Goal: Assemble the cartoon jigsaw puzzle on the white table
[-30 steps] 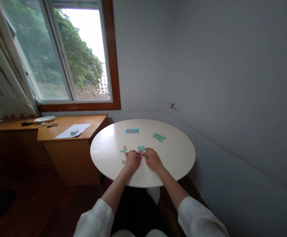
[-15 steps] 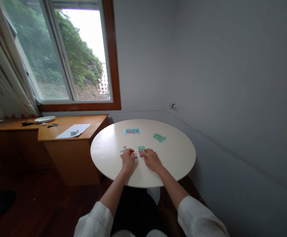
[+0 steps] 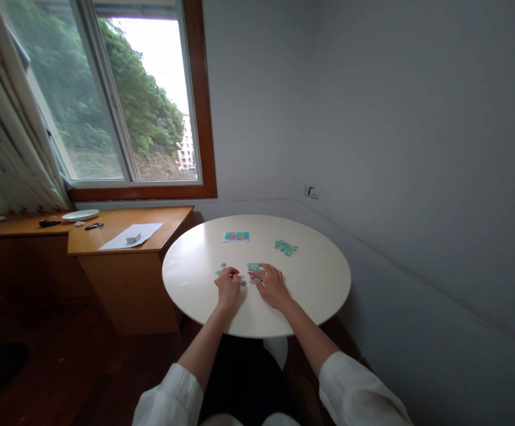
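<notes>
At the middle of the smooth white oval bench lies a small teal-and-pink patch of flat jigsaw pieces, partly covered by the person's right hand, whose fingers are loosely spread over its 3 o'clock side. The left hand, apart from the right, is curled at the patch's 9 o'clock side, beside a small purplish knobbed jigsaw piece; whether its fingertips pinch anything cannot be told. Further toward 9 o'clock are a few loose pink and teal pieces; a heaped teal pile of pieces sits toward 1 o'clock, and a blue rectangular picture card toward 11. The pieces look light, thin and fairly stiff, probably card, and likely to skid on the glossy top. A single piece is best pinched by opposite edges; the patch would probably part at its joints if lifted, so flat fingertips along its outer edges should serve better.
</notes>
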The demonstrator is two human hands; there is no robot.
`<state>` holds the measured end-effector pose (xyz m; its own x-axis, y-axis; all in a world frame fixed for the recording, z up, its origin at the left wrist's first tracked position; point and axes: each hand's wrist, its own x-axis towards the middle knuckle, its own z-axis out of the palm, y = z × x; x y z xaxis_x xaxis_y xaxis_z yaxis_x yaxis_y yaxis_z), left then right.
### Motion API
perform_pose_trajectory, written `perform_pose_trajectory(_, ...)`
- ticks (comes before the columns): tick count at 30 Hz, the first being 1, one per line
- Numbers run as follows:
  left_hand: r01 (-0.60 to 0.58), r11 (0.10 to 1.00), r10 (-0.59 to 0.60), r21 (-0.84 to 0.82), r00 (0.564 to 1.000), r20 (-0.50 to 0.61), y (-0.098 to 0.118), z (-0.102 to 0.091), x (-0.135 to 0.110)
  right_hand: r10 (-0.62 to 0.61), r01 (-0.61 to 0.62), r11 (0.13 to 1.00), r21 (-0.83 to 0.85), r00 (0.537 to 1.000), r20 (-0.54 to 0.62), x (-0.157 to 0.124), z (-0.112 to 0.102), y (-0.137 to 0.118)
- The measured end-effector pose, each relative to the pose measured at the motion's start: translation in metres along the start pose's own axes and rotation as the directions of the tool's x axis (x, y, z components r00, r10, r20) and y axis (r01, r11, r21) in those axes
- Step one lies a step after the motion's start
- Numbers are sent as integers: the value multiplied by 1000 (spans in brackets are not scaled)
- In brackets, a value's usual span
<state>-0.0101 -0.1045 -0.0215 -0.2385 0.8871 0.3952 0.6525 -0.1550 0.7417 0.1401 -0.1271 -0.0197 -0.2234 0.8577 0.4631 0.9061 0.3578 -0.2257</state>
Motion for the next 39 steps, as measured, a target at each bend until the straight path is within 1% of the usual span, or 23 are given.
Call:
perform_pose_trajectory(2, 12, 1000, -12, 2, 1000, 2, 0, -1, 0, 3, -3, 1000, -5, 999, 39, 0, 1, 1)
perform_pose_trajectory(4, 19, 1000, -19, -3, 1000, 1, 0, -1, 0, 9, -9, 1000, -4, 999, 36, 1, 2, 2)
perform_pose_trajectory(6, 21, 1000, -21, -16, 1000, 0, 0, -1, 0, 32, -32, 999, 1, 999, -14, 2, 3, 3)
perform_pose_trajectory(10, 27, 999, -28, -47, 1000, -8, 0, -2, 0, 115, -113, 993, 23, 987, -109, 4, 5, 6)
perform_pose_trajectory(13, 37, 997, -38, -70, 999, -16, -1, -3, 1, 144, -134, 989, 67, 973, -179, 4, 6, 7)
perform_pose_trajectory(15, 45, 994, -48, -102, 998, -35, -2, -3, 2, 193, -168, 978, 123, 953, -233, 5, 5, 8)
perform_pose_trajectory(17, 33, 989, -42, -145, 997, -64, -4, -2, 2, 276, -228, 953, 198, 924, -263, 6, 3, 10)
perform_pose_trajectory(19, -1, 982, -17, -187, 995, -97, -6, -1, 3, 371, -302, 912, 276, 895, -249, 7, 3, 13)
perform_pose_trajectory(21, -27, 974, -1, -226, 992, -123, -9, -1, 3, 455, -372, 864, 340, 866, -209, 9, 5, 18)
perform_pose_trajectory(24, -26, 951, -24, -308, 987, -158, -12, 0, 4, 528, -426, 806, 411, 832, -173, 12, 10, 24)
perform_pose_trajectory(27, -4, 927, -70, -374, 980, -184, -15, -2, 7, 540, -418, 789, 450, 822, -183, 13, 17, 30)
perform_pose_trajectory(30, 9, 924, -86, -383, 979, -187, -21, -10, 11, 527, -390, 797, 462, 821, -217, 15, 23, 35)
perform_pose_trajectory(35, 32, 934, -101, -356, 979, -176, -41, -27, 23, 507, -357, 803, 478, 830, -233, 16, 32, 42)
perform_pose_trajectory(39, 93, 901, -171, -424, 974, -151, -53, -35, 29, 500, -323, 801, 504, 824, -267, 17, 36, 47)
